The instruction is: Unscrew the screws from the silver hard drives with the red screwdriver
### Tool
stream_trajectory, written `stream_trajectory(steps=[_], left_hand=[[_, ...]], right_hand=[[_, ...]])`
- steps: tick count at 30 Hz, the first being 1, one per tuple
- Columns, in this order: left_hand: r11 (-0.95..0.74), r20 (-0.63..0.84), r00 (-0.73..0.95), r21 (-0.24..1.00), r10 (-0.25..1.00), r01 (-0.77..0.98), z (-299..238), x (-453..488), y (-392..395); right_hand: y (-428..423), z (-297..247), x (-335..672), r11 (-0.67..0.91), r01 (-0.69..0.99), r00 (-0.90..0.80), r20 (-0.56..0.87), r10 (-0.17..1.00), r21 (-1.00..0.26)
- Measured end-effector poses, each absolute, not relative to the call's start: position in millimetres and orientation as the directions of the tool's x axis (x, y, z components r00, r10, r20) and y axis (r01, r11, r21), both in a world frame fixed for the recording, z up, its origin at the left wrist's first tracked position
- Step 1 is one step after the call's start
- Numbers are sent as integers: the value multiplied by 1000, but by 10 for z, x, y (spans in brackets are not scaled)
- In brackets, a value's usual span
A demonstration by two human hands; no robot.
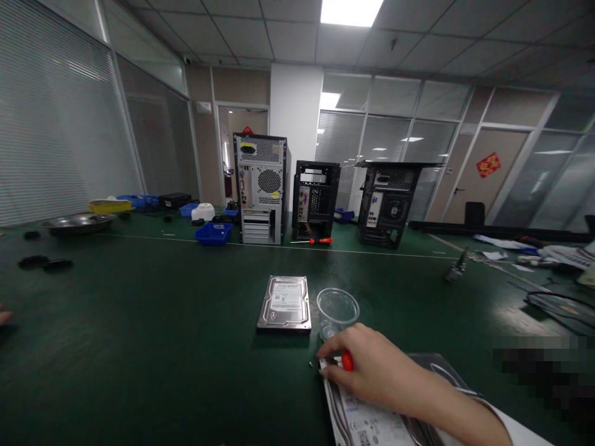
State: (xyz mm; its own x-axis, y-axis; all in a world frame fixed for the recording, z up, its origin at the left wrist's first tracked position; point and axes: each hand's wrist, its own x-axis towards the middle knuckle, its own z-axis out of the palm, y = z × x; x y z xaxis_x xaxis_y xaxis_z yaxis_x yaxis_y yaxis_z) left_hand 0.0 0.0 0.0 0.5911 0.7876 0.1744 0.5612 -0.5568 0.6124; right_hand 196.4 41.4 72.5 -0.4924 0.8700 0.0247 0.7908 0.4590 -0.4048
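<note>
My right hand [372, 367] rests low at the centre right, fingers curled round a red-handled tool [347, 360], probably a screwdriver. It lies over the top end of a hard drive with a white label [367, 421]. A tiny screw [310, 364] lies on the mat just left of my fingers. Behind the hand stands a clear plastic cup [337, 310], and left of it a second hard drive [285, 303] lies flat, label up. Only a fingertip of my left hand [4, 317] shows at the left edge.
Three open computer cases [260, 189] [315, 199] [388, 203] stand across the green table, with a red screwdriver [320, 241] before the middle one. Blue bins [212, 233], a metal bowl [77, 222] and small black parts sit left. Cables and papers [558, 260] lie right.
</note>
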Motion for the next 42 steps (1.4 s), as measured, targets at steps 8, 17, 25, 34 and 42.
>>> stream_trajectory(steps=[8, 17, 25, 34, 42], left_hand=[[-315, 172, 264, 520, 949, 794, 430, -14, 351], [-382, 185, 357, 678, 916, 628, 137, 57, 379], [-349, 195, 305, 706, 932, 616, 121, 96, 438], [-284, 190, 249, 860, 950, 425, 159, 115, 430], [-184, 143, 172, 950, 975, 253, 83, 204, 459]], right_hand=[[233, 1370, 2189, 535, 701, -459, 276, 844, -472], [176, 1900, 2985, 584, 579, -227, 575, 786, -570], [213, 1906, 3059, 586, 563, -197, 594, 780, -583], [216, 1900, 2886, 591, 536, -234, 566, 790, -603], [208, 1835, 2704, 662, 447, -339, 571, 748, -602]])
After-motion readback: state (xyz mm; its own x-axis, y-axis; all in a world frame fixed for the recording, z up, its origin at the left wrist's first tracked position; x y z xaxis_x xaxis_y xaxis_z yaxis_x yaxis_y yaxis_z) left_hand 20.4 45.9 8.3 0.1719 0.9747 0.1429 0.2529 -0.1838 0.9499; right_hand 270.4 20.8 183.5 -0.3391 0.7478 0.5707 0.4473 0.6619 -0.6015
